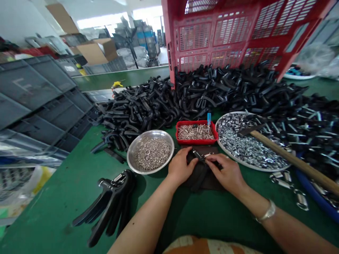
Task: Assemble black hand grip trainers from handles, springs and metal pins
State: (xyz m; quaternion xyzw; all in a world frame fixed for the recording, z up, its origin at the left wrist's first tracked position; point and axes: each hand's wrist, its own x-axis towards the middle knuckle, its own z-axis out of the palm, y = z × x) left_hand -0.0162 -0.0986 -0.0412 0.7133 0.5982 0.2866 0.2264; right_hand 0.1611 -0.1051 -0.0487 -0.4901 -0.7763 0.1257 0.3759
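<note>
A black hand grip strengthener [199, 173] lies on a dark mat, its handles pointing towards me. My left hand [181, 165] is closed on its upper end, thumb and fingers on either side. On the other side, my right hand [227, 173] pinches at a small silver spring [208, 154] against the black part; its fingertips hide any smaller piece. Just beyond both hands sits a red tray [197, 142] of small metal pins, with a blue-handled screwdriver [209, 119] standing in it. Left of my left hand is a metal bowl [131, 163] of tiny rings or nuts.
Assembled hand grip strengtheners [113, 201] are stacked at the left. Black handles [148, 106] form a heap behind, below a red crate [196, 38]. A hammer [286, 151] rests across a white tray [225, 148] of metal parts. Loose springs [300, 199] lie right; grey crates [39, 95] stand left.
</note>
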